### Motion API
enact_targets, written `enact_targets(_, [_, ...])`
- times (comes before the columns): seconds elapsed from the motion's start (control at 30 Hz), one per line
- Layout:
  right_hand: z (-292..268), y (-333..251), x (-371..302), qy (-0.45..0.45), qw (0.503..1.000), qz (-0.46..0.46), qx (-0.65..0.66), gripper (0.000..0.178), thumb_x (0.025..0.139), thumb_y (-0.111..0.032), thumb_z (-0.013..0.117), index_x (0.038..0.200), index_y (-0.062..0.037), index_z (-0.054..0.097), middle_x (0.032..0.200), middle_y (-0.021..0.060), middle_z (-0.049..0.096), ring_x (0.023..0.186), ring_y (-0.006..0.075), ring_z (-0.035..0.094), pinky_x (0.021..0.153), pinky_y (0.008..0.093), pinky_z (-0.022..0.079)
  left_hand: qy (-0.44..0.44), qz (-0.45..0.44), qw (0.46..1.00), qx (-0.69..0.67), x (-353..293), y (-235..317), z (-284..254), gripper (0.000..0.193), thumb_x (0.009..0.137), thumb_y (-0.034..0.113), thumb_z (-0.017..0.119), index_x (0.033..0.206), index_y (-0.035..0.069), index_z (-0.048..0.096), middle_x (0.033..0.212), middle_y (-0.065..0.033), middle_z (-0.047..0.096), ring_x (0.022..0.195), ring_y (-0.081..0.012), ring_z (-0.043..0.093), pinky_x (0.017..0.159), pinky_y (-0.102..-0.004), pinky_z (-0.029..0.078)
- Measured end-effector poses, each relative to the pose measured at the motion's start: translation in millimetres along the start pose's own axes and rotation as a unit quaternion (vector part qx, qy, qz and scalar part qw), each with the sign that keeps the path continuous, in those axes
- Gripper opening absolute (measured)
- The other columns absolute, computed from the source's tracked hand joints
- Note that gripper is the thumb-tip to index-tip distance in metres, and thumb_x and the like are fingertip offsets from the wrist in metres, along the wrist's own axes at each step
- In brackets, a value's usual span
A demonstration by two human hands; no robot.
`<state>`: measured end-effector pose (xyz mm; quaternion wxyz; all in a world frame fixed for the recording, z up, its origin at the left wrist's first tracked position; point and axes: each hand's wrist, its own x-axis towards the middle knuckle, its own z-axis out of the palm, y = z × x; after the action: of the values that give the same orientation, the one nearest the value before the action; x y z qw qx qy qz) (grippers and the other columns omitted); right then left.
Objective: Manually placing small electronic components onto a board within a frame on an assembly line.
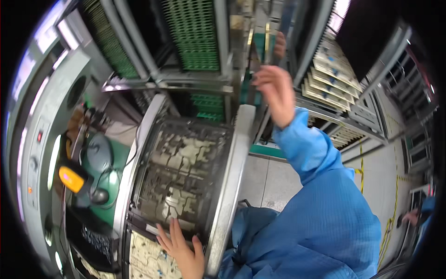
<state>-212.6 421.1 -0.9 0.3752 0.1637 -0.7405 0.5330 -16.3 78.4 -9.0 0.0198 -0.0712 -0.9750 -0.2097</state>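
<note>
My left hand (182, 252) is open, fingers spread, at the near end of a dark carrier tray (151, 188) with irregular cut-outs and pale patches. Its fingertips rest at the tray's near edge, and beneath the palm is a cream-coloured plate (145, 258) with moulded shapes and small blue bits. Stretched far forward, my right hand (277, 93) is beside upright metal rails and a green strip at a rack. Its fingers look bent and are smeared by motion; whether anything is between them cannot be made out. A hand-like reflection (279, 45) shows just beyond it.
Metal side rails (232, 186) flank the tray. On the left, a green mat (118, 156) carries an orange-and-black handheld device (72, 179) and a grey round-based stand (99, 152). Green slotted racks (193, 35) stand ahead; cream trays (332, 76) are stacked at right. Another person's hand (411, 217) shows far right.
</note>
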Motion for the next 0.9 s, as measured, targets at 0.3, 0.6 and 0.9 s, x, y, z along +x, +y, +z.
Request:
enact_targets(0.3, [-240.6,55.6,-22.2,0.369,0.870,0.278,0.172,0.041,0.094,-0.032,0.047,0.113,0.0046,0.042,0.079,0.0129,0.062,0.052,0.0112,0.047,0.044,0.0217,0.039,-0.056,0.053,0.997,-0.001,-12.8,-10.0,27.0,0.052,0.086,0.020,0.051,0.130,-0.004,0.038,0.125,-0.0246,0.046,0.120,-0.0420,0.036,0.105,-0.0520,0.021])
enact_targets(0.6, [-276.3,37.9,-46.2,0.307,0.876,0.290,0.234,0.025,0.093,-0.021,0.048,0.071,-0.0095,0.045,0.057,0.0001,0.047,0.042,0.0067,0.032,0.040,0.0193,0.027,-0.059,0.015,0.998,-0.012,-22.5,-3.4,33.9,0.047,0.081,0.011,0.052,0.126,-0.001,0.044,0.128,-0.0177,0.045,0.128,-0.0388,0.028,0.107,-0.0482,0.017])
enact_targets(0.9, [-121.6,-96.9,-180.0,0.435,0.864,0.182,0.175,0.032,0.087,-0.019,0.054,0.116,-0.0052,0.051,0.101,0.0061,0.063,0.079,0.0127,0.059,0.052,0.0223,0.043,-0.033,0.031,0.999,0.004,-25.3,-9.4,33.7,0.047,0.081,0.013,0.053,0.125,0.001,0.044,0.122,-0.0163,0.049,0.125,-0.0411,0.032,0.106,-0.0512,0.017])
